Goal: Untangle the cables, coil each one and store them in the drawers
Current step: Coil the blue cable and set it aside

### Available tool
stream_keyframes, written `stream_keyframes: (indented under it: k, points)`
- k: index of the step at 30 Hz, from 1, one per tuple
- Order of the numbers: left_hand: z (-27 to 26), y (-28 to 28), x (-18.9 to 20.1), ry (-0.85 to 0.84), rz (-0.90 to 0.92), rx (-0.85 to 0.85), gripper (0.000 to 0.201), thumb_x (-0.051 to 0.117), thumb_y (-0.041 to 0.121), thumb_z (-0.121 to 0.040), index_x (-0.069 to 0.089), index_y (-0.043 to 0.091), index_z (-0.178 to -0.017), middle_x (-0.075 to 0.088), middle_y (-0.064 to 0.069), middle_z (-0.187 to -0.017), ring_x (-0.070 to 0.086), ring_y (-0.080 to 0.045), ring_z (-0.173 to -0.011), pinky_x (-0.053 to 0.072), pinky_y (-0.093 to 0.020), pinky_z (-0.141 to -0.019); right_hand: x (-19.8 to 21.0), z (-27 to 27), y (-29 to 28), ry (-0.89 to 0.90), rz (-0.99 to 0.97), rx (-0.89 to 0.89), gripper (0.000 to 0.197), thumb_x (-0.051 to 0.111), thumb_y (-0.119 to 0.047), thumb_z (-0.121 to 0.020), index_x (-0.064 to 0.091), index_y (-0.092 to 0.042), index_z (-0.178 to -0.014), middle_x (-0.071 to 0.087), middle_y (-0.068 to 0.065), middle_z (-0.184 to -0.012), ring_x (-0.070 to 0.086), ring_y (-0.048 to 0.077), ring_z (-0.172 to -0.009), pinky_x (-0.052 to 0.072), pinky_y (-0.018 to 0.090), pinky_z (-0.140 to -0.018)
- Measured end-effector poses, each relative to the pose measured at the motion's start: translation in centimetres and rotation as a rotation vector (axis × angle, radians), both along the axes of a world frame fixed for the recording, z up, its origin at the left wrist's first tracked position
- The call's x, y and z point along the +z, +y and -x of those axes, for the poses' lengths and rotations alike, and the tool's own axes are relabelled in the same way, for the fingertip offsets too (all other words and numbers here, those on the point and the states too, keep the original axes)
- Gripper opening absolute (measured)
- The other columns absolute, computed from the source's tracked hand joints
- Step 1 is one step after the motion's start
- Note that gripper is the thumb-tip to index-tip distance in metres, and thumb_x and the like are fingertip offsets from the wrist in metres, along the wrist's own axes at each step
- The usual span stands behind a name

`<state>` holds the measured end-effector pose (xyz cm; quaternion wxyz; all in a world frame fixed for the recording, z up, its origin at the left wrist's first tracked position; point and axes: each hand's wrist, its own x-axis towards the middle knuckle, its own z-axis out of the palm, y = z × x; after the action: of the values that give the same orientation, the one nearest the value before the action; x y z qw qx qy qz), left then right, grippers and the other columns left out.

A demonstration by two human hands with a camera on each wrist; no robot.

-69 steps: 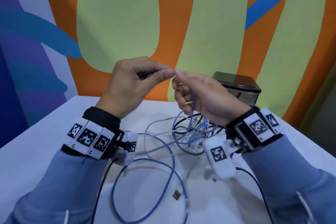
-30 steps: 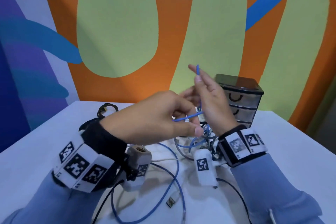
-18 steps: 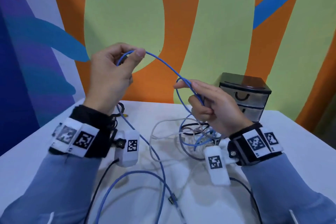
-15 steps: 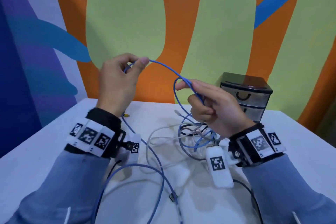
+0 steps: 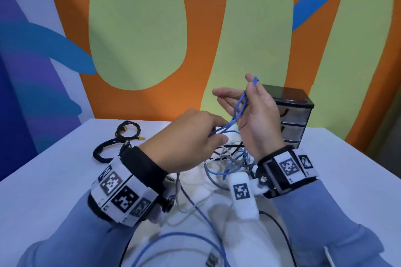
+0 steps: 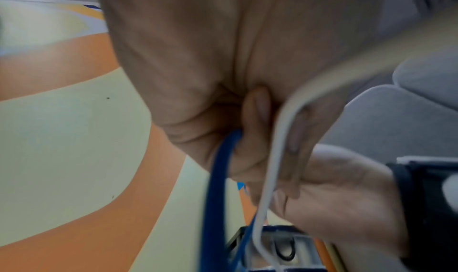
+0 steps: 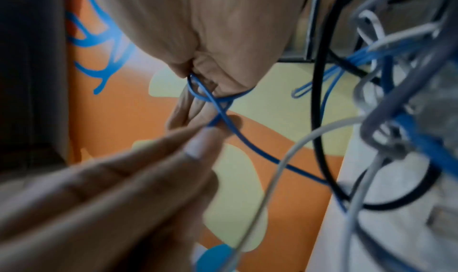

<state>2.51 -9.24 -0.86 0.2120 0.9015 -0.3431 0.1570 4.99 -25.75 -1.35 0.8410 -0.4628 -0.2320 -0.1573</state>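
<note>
1. Blue cable: thin, limp; a folded loop stands up from the right hand, the rest runs down past the left hand into the tangle and on over the tabletop.
2. Right hand: raised, thumb pinching the loop top against the forefinger; other fingers straight and spread. Advice: keep this pinch firm as the anchor.
3. Left hand: fingers curled round the blue strand just beside the right palm. Advice: let the strand slide through a light grip, not a yank, so knots do not tighten.
4. Tangle: white, grey, black and blue cables heaped below both hands. A white cable crosses the left fingers; judged likely to snag, so clear it first.
5. Drawers: small unit behind the right hand, all shut as far as visible.
6. Black cables: lying apart, far left.
</note>
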Motion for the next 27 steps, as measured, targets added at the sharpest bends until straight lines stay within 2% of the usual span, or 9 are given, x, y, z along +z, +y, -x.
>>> stream_keyframes:
  k: [3,5,7,10,13,18,21,23,27]
  points:
    - [0.7,0.3,0.9,0.01,0.154,-0.005,0.014,0.072,0.038,-0.099,0.077,0.026,-0.098,0.067,0.006,-0.064,0.056,-0.009,-0.057,0.039,-0.025,-0.058,0.0,-0.3,-0.3,0.002,0.13,-0.135,0.046,0.028,-0.02,-0.116,0.02,-0.014,-0.161,0.077,0.018,-0.081,0.078,0.033,-0.087,0.061,0.034,-0.082]
    - [0.4,0.9,1.5,0.034,0.39,-0.02,0.01,0.08,0.034,-0.093,0.079,0.024,-0.088,0.057,0.013,-0.056,0.044,-0.005,-0.047,0.032,-0.021,-0.052,0.2,0.0,-0.5,0.014,0.238,-0.19,0.045,0.029,-0.02,-0.116,0.025,-0.016,-0.161,0.071,0.01,-0.067,0.071,0.022,-0.059,0.058,0.027,-0.062]
    - [-0.1,1.7,1.9,0.119,0.671,-0.096,0.008,0.083,0.025,-0.09,0.079,0.018,-0.088,0.052,0.01,-0.058,0.037,-0.006,-0.047,0.031,-0.02,-0.049,0.4,0.2,-0.6,0.035,0.368,-0.21,0.043,0.032,-0.021,-0.116,0.032,-0.02,-0.159,0.063,0.005,-0.058,0.056,0.018,-0.045,0.047,0.026,-0.047]
    - [-0.4,2.9,2.5,0.237,0.935,-0.21,0.023,0.083,0.021,-0.084,0.078,0.008,-0.102,0.053,0.001,-0.066,0.034,-0.01,-0.048,0.028,-0.018,-0.047,0.3,0.4,-0.3,0.072,0.572,-0.164,0.038,0.038,-0.027,-0.114,0.047,-0.028,-0.152,0.049,0.002,-0.054,0.041,0.016,-0.052,0.031,0.024,-0.047]
    - [-1.2,4.6,2.8,0.259,1.084,-0.216,0.026,0.079,0.018,-0.084,0.077,0.007,-0.107,0.048,-0.002,-0.069,0.025,-0.013,-0.051,0.02,-0.022,-0.049,0.4,0.9,-0.6,0.082,0.659,0.001,0.036,0.04,-0.026,-0.113,0.058,-0.025,-0.144,0.035,0.0,-0.054,0.03,0.013,-0.05,0.024,0.023,-0.049]
    - [-3.0,5.9,2.0,-0.022,1.131,0.029,0.02,0.088,0.019,-0.085,0.08,0.004,-0.095,0.059,0.006,-0.06,0.037,-0.014,-0.05,0.033,-0.023,-0.05,0.8,2.0,-0.5,0.075,0.713,0.295,0.032,0.042,-0.023,-0.108,0.069,-0.008,-0.118,0.025,-0.001,-0.057,0.018,0.013,-0.051,0.012,0.027,-0.049]
    - [-3.4,5.8,1.5,-0.193,1.065,0.165,0.025,0.092,0.034,-0.082,0.08,0.012,-0.083,0.068,0.008,-0.062,0.049,-0.009,-0.053,0.039,-0.024,-0.057,0.9,2.5,-0.3,0.093,0.649,0.406,0.022,0.045,-0.026,-0.104,0.06,-0.011,-0.098,0.03,0.002,-0.062,0.015,0.013,-0.053,0.009,0.026,-0.047]
    - [-3.7,5.5,1.0,-0.264,0.976,0.226,0.027,0.09,0.043,-0.082,0.08,0.018,-0.078,0.07,0.002,-0.065,0.054,-0.018,-0.059,0.042,-0.029,-0.059,1.0,2.6,-0.3,0.131,0.572,0.481,0.022,0.04,-0.024,-0.108,0.054,-0.012,-0.094,0.032,0.003,-0.062,0.015,0.013,-0.053,0.01,0.022,-0.044]
    - [-3.8,4.0,0.1,-0.302,0.791,0.312,0.036,0.076,0.055,-0.093,0.077,0.023,-0.077,0.058,0.0,-0.06,0.047,-0.019,-0.06,0.04,-0.037,-0.058,1.2,2.7,-0.2,0.156,0.308,0.565,0.025,0.034,-0.026,-0.11,0.051,-0.015,-0.095,0.028,-0.006,-0.049,0.027,0.01,-0.038,0.021,0.021,-0.04]
